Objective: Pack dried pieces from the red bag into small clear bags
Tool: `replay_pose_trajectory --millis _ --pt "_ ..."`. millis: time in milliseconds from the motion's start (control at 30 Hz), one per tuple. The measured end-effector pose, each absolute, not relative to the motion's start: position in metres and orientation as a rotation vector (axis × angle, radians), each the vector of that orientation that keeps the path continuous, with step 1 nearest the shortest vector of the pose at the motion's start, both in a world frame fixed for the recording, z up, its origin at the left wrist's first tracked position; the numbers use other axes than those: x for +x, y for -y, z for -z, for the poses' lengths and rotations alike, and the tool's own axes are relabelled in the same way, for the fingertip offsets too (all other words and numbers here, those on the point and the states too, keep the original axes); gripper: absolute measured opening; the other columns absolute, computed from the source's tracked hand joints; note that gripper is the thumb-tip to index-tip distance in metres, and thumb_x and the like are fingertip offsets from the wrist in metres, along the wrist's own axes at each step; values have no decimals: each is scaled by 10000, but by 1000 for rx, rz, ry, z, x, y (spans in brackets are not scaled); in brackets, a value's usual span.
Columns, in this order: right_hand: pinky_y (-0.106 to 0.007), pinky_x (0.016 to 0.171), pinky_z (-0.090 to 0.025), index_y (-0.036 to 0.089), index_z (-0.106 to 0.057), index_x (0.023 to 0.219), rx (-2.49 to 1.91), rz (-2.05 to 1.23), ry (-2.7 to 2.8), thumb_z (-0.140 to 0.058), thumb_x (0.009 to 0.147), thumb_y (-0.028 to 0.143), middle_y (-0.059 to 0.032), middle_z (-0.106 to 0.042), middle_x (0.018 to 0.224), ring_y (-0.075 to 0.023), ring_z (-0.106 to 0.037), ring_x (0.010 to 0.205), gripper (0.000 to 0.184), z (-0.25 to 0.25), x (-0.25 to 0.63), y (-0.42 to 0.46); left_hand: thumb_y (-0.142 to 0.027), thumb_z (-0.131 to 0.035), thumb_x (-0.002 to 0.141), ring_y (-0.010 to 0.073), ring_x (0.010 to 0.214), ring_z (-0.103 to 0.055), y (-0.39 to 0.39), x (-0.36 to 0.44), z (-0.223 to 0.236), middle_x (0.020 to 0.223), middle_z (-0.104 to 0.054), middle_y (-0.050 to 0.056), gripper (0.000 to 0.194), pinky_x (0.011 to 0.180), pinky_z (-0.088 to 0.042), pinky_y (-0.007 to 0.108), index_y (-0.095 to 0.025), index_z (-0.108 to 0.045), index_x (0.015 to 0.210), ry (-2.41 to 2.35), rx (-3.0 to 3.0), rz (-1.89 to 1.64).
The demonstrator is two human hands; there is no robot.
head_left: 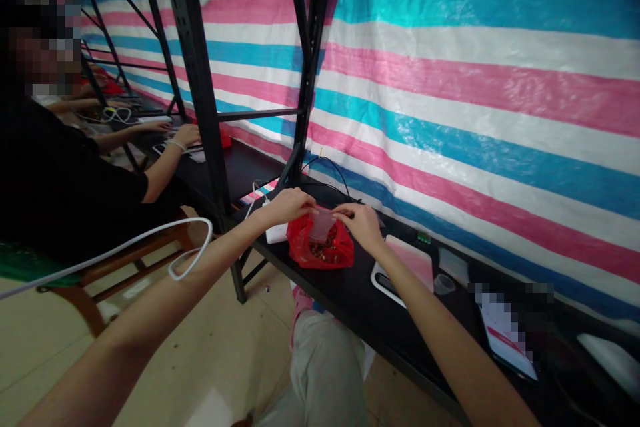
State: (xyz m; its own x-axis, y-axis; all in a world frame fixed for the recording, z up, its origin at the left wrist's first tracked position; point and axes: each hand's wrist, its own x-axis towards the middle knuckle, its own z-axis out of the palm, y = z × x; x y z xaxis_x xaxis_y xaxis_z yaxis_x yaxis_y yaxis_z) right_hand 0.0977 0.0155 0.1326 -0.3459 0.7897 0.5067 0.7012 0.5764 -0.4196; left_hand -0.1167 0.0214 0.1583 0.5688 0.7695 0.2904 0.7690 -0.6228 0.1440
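Between my two hands stretches a small clear plastic bag point(323, 223), held up by its top corners. My left hand point(296, 205) pinches the left corner, and my right hand point(356, 217) pinches the right one. Just below hangs the open mouth of a red plastic bag point(300, 250), which sits on the black shelf. Many small brownish pieces point(325, 253) lie inside it, too small to name. Whether the clear bag has anything in it I cannot tell.
A white digital scale point(403, 267) with a pinkish top stands right of the red bag, beside a small clear cup point(443, 284). Further right lies a phone point(507, 333). Black shelf posts point(197, 80) rise at the left, where a person in black point(75, 180) sits.
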Motion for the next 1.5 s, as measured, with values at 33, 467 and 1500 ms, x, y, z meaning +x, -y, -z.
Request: replay_pose_trajectory --millis 33,467,1500 --pt "-240 613 -413 250 -706 797 -1171 -165 2118 -610 760 251 11 -709 761 -151 -625 665 103 -133 97 -15 -421 -500 821 154 754 -612 -22 -117 -157 796 -682 34 291 637 -380 213 -213 -664 942 -1324 2741 -551" --pt "-270 645 -444 232 -706 777 -1145 -192 1965 -571 775 285 -8 -708 782 -173 -623 686 145 -135 100 -15 -443 -635 692 141 729 -611 -30 -115 -141 820 -688 23 400 630 -397 196 -188 -654 999 -1244 2493 -664" --pt "-305 710 -484 213 -613 1082 -972 -540 1888 -683 658 339 -45 -691 954 -175 -627 761 448 -178 139 1 -369 -678 652 132 489 -615 -16 -65 -151 651 -683 70 315 480 -476 212 -81 -656 778 -780 1827 -789"
